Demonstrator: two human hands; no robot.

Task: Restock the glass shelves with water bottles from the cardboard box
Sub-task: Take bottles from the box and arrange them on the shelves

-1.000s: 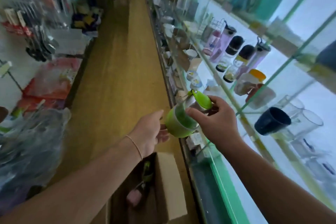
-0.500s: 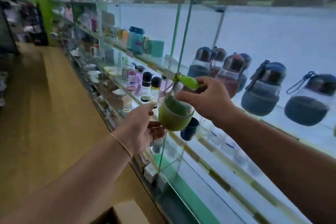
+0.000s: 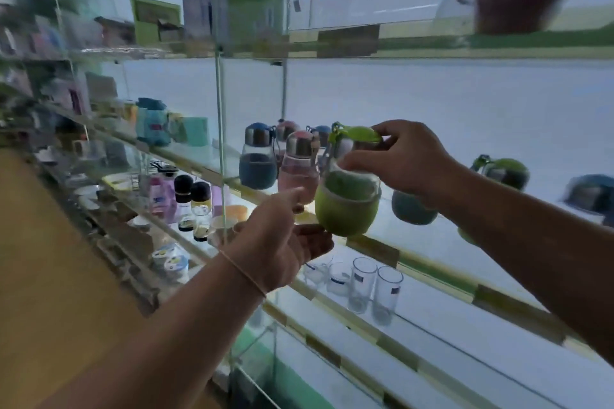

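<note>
Green bottle (image 3: 347, 206), pinched at the lid by the right hand (image 3: 403, 159), open left hand (image 3: 282, 236) cupping underneath at seven o'clock, should go down gently on the shelf (image 3: 372, 247).

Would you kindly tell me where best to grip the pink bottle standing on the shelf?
Probably the metal neck below the pink bottle's cap, from the front: it stands upright at the glass shelf's edge, with the blue bottle crowding its left side.
</note>
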